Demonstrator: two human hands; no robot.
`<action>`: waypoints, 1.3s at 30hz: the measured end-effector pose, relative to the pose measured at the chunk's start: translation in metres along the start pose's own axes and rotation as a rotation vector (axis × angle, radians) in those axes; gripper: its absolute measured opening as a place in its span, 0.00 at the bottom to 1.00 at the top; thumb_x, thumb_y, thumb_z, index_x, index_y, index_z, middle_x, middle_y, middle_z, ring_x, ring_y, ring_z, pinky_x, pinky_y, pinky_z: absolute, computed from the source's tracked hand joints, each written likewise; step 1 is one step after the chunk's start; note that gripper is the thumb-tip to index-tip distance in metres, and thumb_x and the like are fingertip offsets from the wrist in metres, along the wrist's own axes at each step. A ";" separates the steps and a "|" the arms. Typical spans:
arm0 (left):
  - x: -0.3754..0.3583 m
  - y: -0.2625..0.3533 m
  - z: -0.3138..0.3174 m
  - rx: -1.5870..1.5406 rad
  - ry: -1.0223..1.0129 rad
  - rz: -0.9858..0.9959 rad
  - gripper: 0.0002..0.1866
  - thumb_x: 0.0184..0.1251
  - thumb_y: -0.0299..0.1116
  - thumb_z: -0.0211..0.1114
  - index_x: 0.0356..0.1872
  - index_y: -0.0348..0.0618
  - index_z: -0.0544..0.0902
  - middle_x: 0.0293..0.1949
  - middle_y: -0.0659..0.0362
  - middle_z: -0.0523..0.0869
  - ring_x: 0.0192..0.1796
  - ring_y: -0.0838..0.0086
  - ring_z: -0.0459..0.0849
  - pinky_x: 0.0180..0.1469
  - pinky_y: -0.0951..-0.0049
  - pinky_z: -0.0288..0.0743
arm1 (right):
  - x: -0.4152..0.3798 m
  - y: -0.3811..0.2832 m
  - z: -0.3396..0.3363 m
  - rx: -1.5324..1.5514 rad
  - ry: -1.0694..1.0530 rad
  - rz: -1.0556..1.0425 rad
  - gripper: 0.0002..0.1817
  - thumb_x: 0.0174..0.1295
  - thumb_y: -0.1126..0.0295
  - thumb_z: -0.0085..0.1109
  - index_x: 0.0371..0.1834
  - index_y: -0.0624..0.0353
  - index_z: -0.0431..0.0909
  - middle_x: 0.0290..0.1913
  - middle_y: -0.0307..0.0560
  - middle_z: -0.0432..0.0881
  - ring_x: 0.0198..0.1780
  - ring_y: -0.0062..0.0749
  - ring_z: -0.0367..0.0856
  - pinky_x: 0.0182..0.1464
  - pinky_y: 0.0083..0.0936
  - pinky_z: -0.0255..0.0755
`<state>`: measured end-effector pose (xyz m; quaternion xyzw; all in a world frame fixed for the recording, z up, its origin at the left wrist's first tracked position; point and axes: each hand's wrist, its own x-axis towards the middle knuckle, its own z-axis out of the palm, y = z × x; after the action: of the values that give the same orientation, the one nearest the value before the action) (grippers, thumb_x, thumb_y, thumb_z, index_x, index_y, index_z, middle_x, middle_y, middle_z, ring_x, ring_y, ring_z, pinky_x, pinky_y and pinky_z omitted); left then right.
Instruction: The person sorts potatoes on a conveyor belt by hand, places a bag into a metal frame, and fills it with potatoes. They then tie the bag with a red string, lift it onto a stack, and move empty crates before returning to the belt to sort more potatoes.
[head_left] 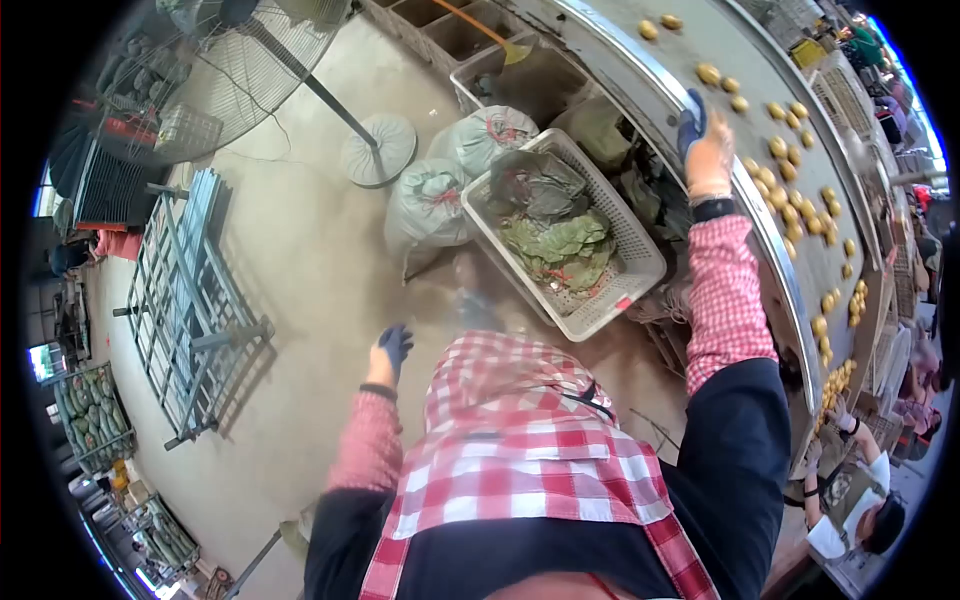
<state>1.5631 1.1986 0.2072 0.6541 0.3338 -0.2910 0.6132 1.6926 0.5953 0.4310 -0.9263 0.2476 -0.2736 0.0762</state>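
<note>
My right hand [708, 150], in a glove with dark blue fingers, reaches over the metal rim [668, 85] of a conveyor belt. Its fingers point forward, stretched out, and I see nothing held in them. Right of it on the grey belt [690, 45] lie many yellow potatoes [780, 148], loosely scattered, denser toward the near end. My left hand [391, 350], gloved the same way, hangs low at my left side over the floor. Its fingers are loosely bent and apart, with nothing visible in them.
A white crate [625, 265] with leafy scraps stands before me, beside tied sacks [435, 195]. Farther off are a fan base [378, 150], a metal frame [195, 310] and a grey bin [540, 85]. A co-worker [858, 495] stands at the belt, near right.
</note>
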 end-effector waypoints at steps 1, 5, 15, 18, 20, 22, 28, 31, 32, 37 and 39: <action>0.022 0.027 0.019 -0.005 -0.043 0.044 0.19 0.74 0.40 0.61 0.57 0.37 0.81 0.46 0.56 0.88 0.41 0.73 0.85 0.42 0.76 0.74 | 0.022 0.005 0.018 0.024 0.064 -0.124 0.22 0.70 0.54 0.54 0.62 0.51 0.80 0.60 0.60 0.81 0.59 0.57 0.80 0.62 0.45 0.73; 0.140 0.114 0.120 0.139 -0.226 0.094 0.16 0.75 0.37 0.63 0.54 0.36 0.83 0.42 0.58 0.88 0.37 0.75 0.85 0.39 0.78 0.77 | 0.031 -0.009 0.033 -0.249 0.097 -0.012 0.18 0.73 0.58 0.52 0.62 0.48 0.80 0.56 0.57 0.83 0.53 0.56 0.83 0.56 0.45 0.77; 0.350 0.236 0.359 0.947 -0.064 0.385 0.18 0.68 0.44 0.63 0.51 0.46 0.88 0.43 0.44 0.90 0.48 0.52 0.89 0.53 0.60 0.79 | 0.035 -0.032 0.030 -0.229 -0.032 0.080 0.16 0.76 0.67 0.49 0.57 0.60 0.84 0.50 0.53 0.88 0.48 0.46 0.85 0.52 0.36 0.77; 0.370 0.232 0.385 1.045 -0.094 0.651 0.17 0.68 0.41 0.63 0.52 0.47 0.87 0.49 0.44 0.87 0.52 0.52 0.86 0.56 0.56 0.78 | 0.037 -0.036 0.029 -0.280 -0.044 0.071 0.18 0.77 0.66 0.47 0.55 0.68 0.83 0.48 0.56 0.88 0.46 0.48 0.85 0.52 0.37 0.76; 0.355 0.257 0.391 1.306 -0.175 0.660 0.16 0.68 0.39 0.61 0.52 0.48 0.87 0.53 0.45 0.84 0.55 0.53 0.85 0.58 0.56 0.77 | 0.039 -0.038 0.031 -0.299 -0.076 0.112 0.20 0.78 0.65 0.45 0.54 0.71 0.83 0.49 0.58 0.87 0.47 0.49 0.85 0.52 0.37 0.76; 0.349 0.273 0.395 1.593 -0.326 0.597 0.16 0.67 0.33 0.57 0.52 0.51 0.87 0.62 0.47 0.77 0.63 0.55 0.80 0.63 0.57 0.75 | 0.036 -0.037 0.031 -0.315 -0.087 0.123 0.21 0.78 0.65 0.44 0.54 0.71 0.82 0.49 0.59 0.87 0.47 0.50 0.85 0.52 0.37 0.76; 0.353 0.264 0.348 0.678 -0.815 0.167 0.14 0.74 0.40 0.58 0.41 0.41 0.84 0.31 0.64 0.82 0.32 0.74 0.80 0.37 0.74 0.75 | 0.035 -0.035 0.037 -0.285 -0.075 0.199 0.25 0.79 0.60 0.41 0.58 0.73 0.80 0.51 0.60 0.86 0.51 0.44 0.84 0.58 0.35 0.74; 0.295 0.296 0.327 0.321 -0.883 -0.192 0.13 0.77 0.42 0.55 0.37 0.46 0.79 0.30 0.66 0.79 0.31 0.81 0.77 0.33 0.80 0.70 | 0.040 -0.036 0.041 -0.301 -0.067 0.177 0.23 0.79 0.63 0.42 0.54 0.72 0.82 0.49 0.59 0.87 0.48 0.49 0.85 0.54 0.38 0.76; 0.294 0.293 0.320 0.311 -0.875 -0.157 0.14 0.77 0.42 0.56 0.36 0.44 0.80 0.30 0.65 0.79 0.29 0.79 0.78 0.31 0.79 0.71 | 0.040 -0.037 0.042 -0.309 -0.070 0.180 0.22 0.78 0.64 0.43 0.54 0.72 0.82 0.49 0.58 0.87 0.48 0.49 0.85 0.53 0.38 0.76; 0.261 0.322 0.326 0.100 -0.684 0.027 0.15 0.78 0.41 0.56 0.33 0.41 0.79 0.27 0.62 0.78 0.21 0.77 0.73 0.24 0.75 0.66 | 0.038 -0.030 0.039 -0.308 -0.085 0.141 0.19 0.79 0.66 0.45 0.56 0.69 0.82 0.51 0.58 0.87 0.49 0.46 0.85 0.54 0.34 0.76; 0.253 0.359 0.315 0.056 -0.574 0.280 0.15 0.78 0.41 0.54 0.31 0.44 0.77 0.24 0.65 0.74 0.19 0.80 0.67 0.22 0.77 0.61 | 0.036 -0.030 0.031 -0.354 -0.089 0.120 0.18 0.78 0.66 0.46 0.56 0.66 0.83 0.51 0.56 0.87 0.49 0.46 0.86 0.54 0.35 0.76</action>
<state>2.0115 0.8959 0.2008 0.6013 0.0457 -0.3855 0.6984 1.7483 0.6040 0.4301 -0.9200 0.3432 -0.1794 -0.0608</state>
